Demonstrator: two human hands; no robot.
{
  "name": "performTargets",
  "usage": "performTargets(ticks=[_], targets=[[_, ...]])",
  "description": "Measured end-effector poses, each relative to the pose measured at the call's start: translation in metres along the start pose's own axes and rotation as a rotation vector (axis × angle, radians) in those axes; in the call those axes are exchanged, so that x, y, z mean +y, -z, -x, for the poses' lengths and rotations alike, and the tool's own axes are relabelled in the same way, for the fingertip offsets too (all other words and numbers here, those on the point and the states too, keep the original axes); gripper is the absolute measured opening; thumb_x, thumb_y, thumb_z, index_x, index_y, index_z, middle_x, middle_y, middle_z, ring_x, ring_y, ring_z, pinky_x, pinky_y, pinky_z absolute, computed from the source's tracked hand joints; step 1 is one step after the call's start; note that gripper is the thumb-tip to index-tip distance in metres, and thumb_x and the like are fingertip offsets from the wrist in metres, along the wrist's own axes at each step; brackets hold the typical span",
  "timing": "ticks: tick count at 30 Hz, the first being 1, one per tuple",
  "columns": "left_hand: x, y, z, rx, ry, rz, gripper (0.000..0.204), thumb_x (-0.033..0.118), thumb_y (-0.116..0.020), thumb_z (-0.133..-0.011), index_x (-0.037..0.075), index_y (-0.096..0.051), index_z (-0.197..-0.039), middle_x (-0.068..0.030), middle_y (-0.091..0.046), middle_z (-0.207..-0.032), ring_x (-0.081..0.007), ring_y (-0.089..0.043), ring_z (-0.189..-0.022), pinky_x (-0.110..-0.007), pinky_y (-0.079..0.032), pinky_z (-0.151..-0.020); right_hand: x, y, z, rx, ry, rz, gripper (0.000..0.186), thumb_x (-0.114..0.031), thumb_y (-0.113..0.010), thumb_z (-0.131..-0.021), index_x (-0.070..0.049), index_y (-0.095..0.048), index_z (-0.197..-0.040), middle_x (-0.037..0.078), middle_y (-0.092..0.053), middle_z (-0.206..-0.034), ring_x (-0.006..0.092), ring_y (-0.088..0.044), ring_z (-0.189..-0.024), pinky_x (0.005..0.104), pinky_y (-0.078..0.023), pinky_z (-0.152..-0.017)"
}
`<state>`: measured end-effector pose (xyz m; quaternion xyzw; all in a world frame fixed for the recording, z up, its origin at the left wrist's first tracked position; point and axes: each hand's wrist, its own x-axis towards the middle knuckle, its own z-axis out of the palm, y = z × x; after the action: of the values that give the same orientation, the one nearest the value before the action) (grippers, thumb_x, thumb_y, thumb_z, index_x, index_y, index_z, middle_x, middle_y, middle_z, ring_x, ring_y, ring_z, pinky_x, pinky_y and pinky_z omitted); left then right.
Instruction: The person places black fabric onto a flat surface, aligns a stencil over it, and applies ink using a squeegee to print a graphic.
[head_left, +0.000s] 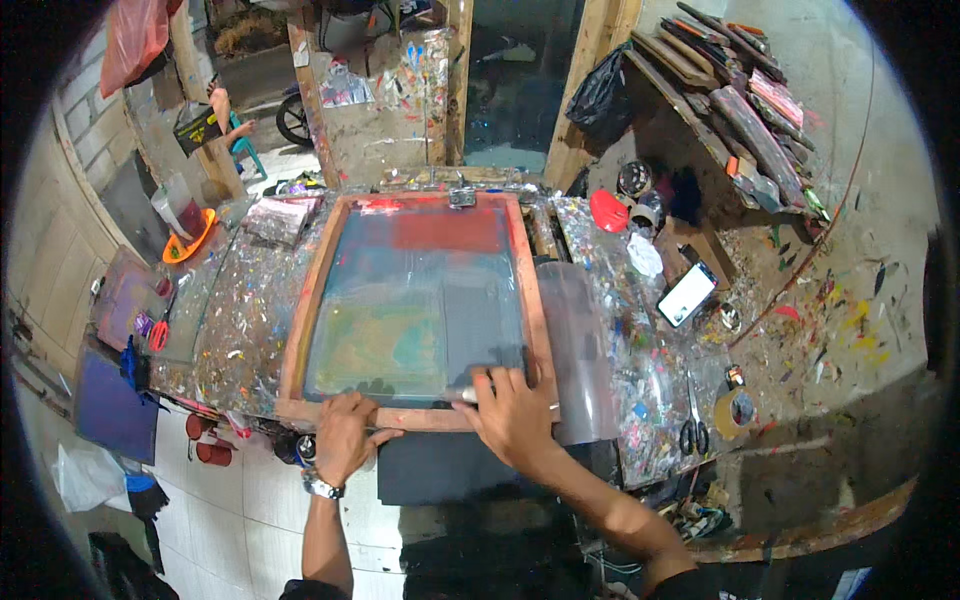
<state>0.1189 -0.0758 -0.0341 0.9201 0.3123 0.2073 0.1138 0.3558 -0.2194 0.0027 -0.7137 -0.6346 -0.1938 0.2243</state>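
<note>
A wooden screen-printing frame [430,418] lies on the worktable before me, its grey-blue mesh [480,320] stained red at the far end and yellow-green at the near left. My left hand [345,432] grips the frame's near rail towards its left corner, thumb along the front. Over the near right corner of the mesh, my right hand [510,415] has its fingers bent around a small white piece [466,395], whose kind I cannot make out. A metal clamp or hinge [462,197] sits at the frame's far rail. Dark flat sheet material [440,468] lies below the near rail.
On the right of the paint-spattered table [255,320] are a lit phone [688,295], scissors [693,420] and a tape roll [740,408]. Red-handled scissors [159,332] and an orange tray [190,238] are at left. A crowded shelf [690,110] juts out at upper right. Another person's arm [222,110] shows outside.
</note>
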Motion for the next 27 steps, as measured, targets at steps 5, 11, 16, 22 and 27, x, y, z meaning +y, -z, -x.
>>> performTargets(ticks=[5,11,16,22,27], targets=[[0.032,0.075,-0.059,0.18,-0.227,-0.133,0.046,0.042,-0.088,-0.071,0.005,-0.072,-0.092,-0.0095,-0.064,-0.091,-0.0324,-0.061,-0.094,-0.048,-0.045,-0.093,0.004,0.045,-0.06,0.222,0.001,0.067,0.047,-0.05,-0.082,-0.078,-0.008,-0.065,-0.092,0.008,-0.057,-0.089,0.0284,-0.056,-0.09,0.0533,-0.04,-0.092],[0.142,-0.033,-0.049,-0.028,-0.081,0.189,0.064,0.039,-0.075,-0.089,0.0,-0.057,-0.136,-0.0311,-0.05,-0.143,-0.0526,-0.035,-0.143,-0.063,-0.031,-0.115,0.033,0.109,-0.218,0.381,0.047,0.131,0.054,-0.055,-0.074,-0.084,-0.002,-0.072,-0.092,0.017,-0.069,-0.087,0.0335,-0.068,-0.08,0.0431,-0.056,-0.077],[0.153,-0.118,-0.05,-0.295,-0.379,0.557,0.071,0.042,-0.066,-0.098,0.009,-0.042,-0.157,-0.0304,-0.036,-0.159,-0.0459,-0.024,-0.154,-0.06,-0.024,-0.121,0.054,0.148,-0.291,0.275,0.051,0.106,0.063,-0.059,-0.07,-0.086,0.004,-0.076,-0.086,0.03,-0.073,-0.089,0.0435,-0.074,-0.081,0.0502,-0.061,-0.074],[0.014,-0.126,-0.245,0.156,0.015,0.474,0.021,0.013,-0.061,-0.096,0.0,-0.07,-0.11,-0.0211,-0.069,-0.126,-0.0422,-0.066,-0.107,-0.047,-0.055,-0.089,0.064,0.171,-0.302,0.161,0.035,0.024,0.062,-0.053,-0.065,-0.092,0.007,-0.075,-0.082,0.034,-0.068,-0.079,0.0486,-0.071,-0.081,0.0529,-0.058,-0.076],[-0.113,-0.127,-0.3,0.011,-0.162,-0.166,0.024,0.021,-0.072,-0.09,0.005,-0.073,-0.109,-0.0169,-0.063,-0.137,-0.0419,-0.056,-0.129,-0.05,-0.039,-0.116,0.059,0.17,-0.304,0.194,0.035,-0.049,0.06,-0.052,-0.063,-0.093,0.005,-0.076,-0.082,0.031,-0.071,-0.082,0.0459,-0.073,-0.085,0.0502,-0.059,-0.08]])
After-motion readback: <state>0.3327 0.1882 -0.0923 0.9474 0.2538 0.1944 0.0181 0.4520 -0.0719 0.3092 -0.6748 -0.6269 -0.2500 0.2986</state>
